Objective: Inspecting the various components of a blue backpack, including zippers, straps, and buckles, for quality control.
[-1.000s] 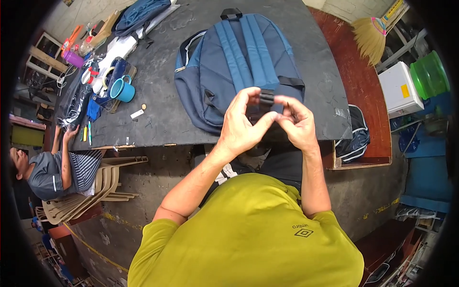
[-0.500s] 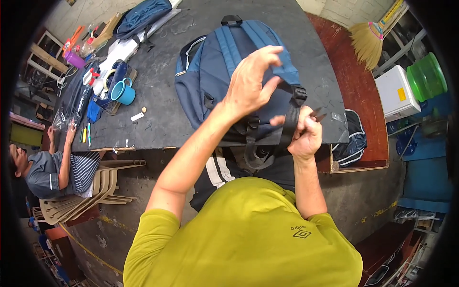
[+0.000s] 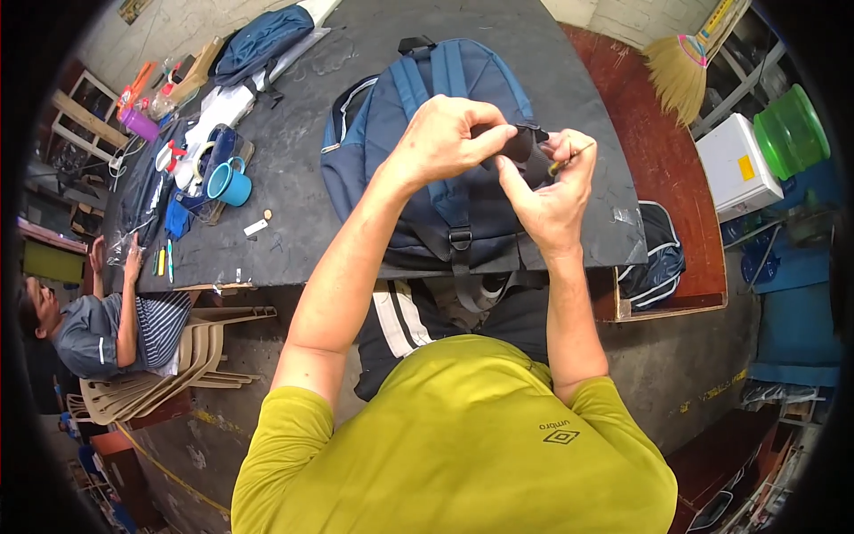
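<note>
A blue backpack (image 3: 374, 191) lies on the dark table with its shoulder straps facing up. My left hand (image 3: 445, 141) is closed, thumb and forefinger pinching the black webbing strap (image 3: 532, 162) beside its black buckle (image 3: 531, 132). From the other side, my right hand (image 3: 553, 200) grips the same webbing, raised above the bag's right side. Within the right fingers sits a slim pointed tool (image 3: 559, 166), mostly covered, perhaps thread snips. The other shoulder strap's buckle (image 3: 460, 238) rests toward the near edge, its webbing hanging over that edge.
On the left of the table (image 3: 302, 116) stand a turquoise mug (image 3: 229, 182), a clear-and-blue caddy and several pens. Another blue bag (image 3: 264, 44) lies at the far left. A person (image 3: 116, 325) works at the left edge. A red-brown bench (image 3: 663, 178) holds a dark bag (image 3: 654, 254).
My left hand has closed on the strap and now pinches it. My right hand has lifted the webbing and buckle up and away from the table's near edge, bringing both hands together.
</note>
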The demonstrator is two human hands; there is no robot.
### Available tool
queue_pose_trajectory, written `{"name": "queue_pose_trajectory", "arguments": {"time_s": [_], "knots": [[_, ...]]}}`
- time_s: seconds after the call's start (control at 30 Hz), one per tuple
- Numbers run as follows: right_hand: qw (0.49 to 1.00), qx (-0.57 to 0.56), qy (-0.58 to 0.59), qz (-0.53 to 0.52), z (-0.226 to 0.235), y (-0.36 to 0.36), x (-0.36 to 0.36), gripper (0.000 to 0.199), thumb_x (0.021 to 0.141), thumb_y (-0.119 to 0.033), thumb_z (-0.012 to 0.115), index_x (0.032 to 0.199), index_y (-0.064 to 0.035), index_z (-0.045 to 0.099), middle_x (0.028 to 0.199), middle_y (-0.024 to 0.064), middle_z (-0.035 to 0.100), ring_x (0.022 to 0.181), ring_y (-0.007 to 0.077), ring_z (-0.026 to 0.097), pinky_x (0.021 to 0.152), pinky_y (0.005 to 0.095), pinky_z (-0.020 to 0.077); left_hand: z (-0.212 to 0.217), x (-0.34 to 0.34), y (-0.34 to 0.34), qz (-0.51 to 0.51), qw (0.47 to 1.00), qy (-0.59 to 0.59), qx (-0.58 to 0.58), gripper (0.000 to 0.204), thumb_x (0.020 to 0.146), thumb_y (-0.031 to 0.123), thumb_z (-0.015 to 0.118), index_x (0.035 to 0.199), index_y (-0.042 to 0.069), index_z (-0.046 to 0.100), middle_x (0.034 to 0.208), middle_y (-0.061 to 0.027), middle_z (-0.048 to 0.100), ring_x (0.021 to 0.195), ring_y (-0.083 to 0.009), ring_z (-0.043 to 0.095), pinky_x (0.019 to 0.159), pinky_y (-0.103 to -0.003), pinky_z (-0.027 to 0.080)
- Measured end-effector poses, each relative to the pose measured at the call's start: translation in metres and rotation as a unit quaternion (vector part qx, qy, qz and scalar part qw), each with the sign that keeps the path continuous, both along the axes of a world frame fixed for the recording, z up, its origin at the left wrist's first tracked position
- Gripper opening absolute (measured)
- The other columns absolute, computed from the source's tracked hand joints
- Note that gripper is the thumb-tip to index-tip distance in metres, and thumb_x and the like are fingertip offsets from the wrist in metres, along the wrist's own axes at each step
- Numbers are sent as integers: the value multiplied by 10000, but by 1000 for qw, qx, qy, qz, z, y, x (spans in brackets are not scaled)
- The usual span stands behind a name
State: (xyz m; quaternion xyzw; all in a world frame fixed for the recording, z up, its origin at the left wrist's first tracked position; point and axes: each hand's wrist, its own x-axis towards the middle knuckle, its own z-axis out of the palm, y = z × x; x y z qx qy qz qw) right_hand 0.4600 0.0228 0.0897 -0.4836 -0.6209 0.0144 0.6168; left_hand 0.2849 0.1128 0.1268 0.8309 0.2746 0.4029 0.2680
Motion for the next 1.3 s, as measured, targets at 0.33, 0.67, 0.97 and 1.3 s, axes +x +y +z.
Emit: {"name": "queue_pose_trajectory", "arguments": {"time_s": [0.33, 0.67, 0.97, 1.3], "knots": [[833, -147, 468, 255, 3, 10, 30, 472, 853, 138, 629, 1182, -153, 457, 1125, 39, 543, 748, 110, 601, 572, 285, 500, 0, -33, 4, -9, 996, 88, 25, 232, 1016, 213, 758, 953, -11, 766, 715, -93, 669, 676, -167, 622, 660, -347, 501], [816, -347, 363, 288, -8, 52, 7, 394, 1054, -358, 728, 1226, -43, 568, 894, 32, 632, 701, 97, 608, 528, 271, 522, -18, -20, -6, -235, 934, -222, -152, 151, 1061, 115, 704, 1179, 38, 758, 1511, -101, 637, 1341, -179, 590, 1182, -329, 433], [973, -189, 82, 103, 3, 30, 51, 355, 1177, -379, 488, 1159, -51, 624, 898, -14, 563, 790, 78, 485, 713, 248, 416, -36, -32, -3, -141, 936, -159, -282, 268, 1134, 208, 642, 1283, 5, 733, 1173, 28, 705, 1095, -56, 607, 1007, -237, 477], [929, -257, 76, 254, 12, 8, 47, 154, 1040, -126, 761, 1129, -46, 664, 947, -58, 656, 831, -6, 538, 732, 171, 416, -40, -29, -6, -158, 953, -136, -220, 256, 1154, 210, 590, 1246, 10, 721, 1232, -9, 680, 1113, -100, 589, 1017, -267, 458]]}}
